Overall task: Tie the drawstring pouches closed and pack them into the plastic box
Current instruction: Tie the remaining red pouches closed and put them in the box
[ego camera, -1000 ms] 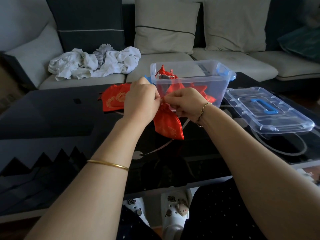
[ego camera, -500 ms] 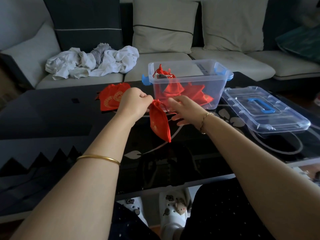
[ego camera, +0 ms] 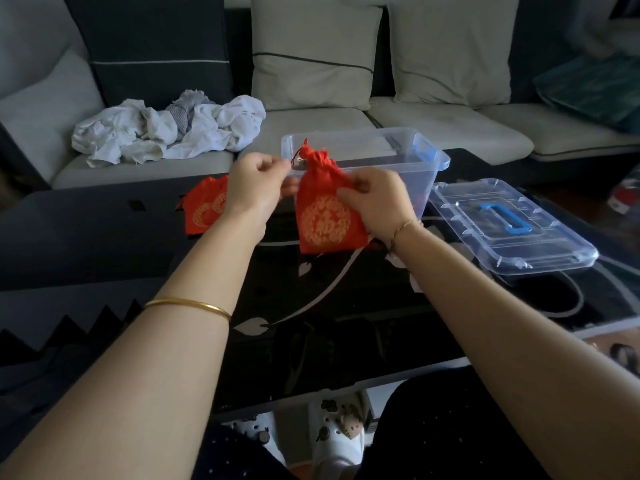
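Note:
A red drawstring pouch (ego camera: 325, 216) with a gold emblem hangs upright between my hands, just in front of the clear plastic box (ego camera: 408, 168). My left hand (ego camera: 256, 185) pinches its red drawstring at the gathered neck, pulling to the left. My right hand (ego camera: 377, 202) grips the pouch's right upper side. Behind my left wrist, more red pouches (ego camera: 204, 209) lie flat on the black glass table (ego camera: 104, 244). The held pouch and my hands hide most of the box's inside.
The box's clear lid (ego camera: 509, 223) with a blue handle lies on the table to the right. A sofa with cushions stands behind, with a heap of white clothes (ego camera: 166, 129) on its seat. White clogs (ego camera: 332, 431) show below the table's near edge.
The pouch has been raised from hanging slantwise low over the table to upright in front of the box. My right hand, open half a second ago, now grips its side.

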Tool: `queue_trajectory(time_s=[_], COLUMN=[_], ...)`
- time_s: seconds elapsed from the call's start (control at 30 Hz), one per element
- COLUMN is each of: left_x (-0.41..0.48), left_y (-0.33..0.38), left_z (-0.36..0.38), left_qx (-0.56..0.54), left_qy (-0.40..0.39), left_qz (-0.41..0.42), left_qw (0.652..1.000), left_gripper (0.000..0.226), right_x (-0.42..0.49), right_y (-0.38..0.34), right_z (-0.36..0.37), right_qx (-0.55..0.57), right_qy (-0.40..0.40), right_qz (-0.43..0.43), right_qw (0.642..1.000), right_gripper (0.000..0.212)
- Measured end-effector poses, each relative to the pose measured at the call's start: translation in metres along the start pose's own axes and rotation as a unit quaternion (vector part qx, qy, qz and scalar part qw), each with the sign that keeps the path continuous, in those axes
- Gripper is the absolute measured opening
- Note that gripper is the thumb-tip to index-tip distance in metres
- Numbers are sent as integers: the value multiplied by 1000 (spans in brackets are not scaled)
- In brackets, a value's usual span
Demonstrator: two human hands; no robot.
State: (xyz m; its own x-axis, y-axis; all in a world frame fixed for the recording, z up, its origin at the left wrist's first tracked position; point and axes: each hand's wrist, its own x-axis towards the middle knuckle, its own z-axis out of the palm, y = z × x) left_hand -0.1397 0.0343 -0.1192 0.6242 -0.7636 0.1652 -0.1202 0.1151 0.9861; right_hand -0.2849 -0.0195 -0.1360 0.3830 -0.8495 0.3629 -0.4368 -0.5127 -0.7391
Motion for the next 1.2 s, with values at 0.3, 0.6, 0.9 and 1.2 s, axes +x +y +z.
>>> queue_trajectory(time_s=[0.3, 0.6, 0.9, 1.2], left_x=[73, 101, 92, 115], left_y=[16, -26, -58, -109], left_z=[23, 6, -41, -115], left_qx=[59, 92, 108, 293], left_qy=[41, 88, 135, 156], left_qz=[-14, -52, -93, -66], left_qw=[997, 990, 981, 941], left_gripper=[10, 20, 23, 28], right_x=[144, 151, 146, 103], right_y=[-6, 9, -49, -55], right_z=[-46, -23, 13, 170], right_qx=[-107, -452, -206, -54], right_qy=[101, -283, -76, -265], right_qz=[67, 173, -16, 24], right_qw=[987, 828, 975, 962], right_gripper=[22, 31, 27, 13])
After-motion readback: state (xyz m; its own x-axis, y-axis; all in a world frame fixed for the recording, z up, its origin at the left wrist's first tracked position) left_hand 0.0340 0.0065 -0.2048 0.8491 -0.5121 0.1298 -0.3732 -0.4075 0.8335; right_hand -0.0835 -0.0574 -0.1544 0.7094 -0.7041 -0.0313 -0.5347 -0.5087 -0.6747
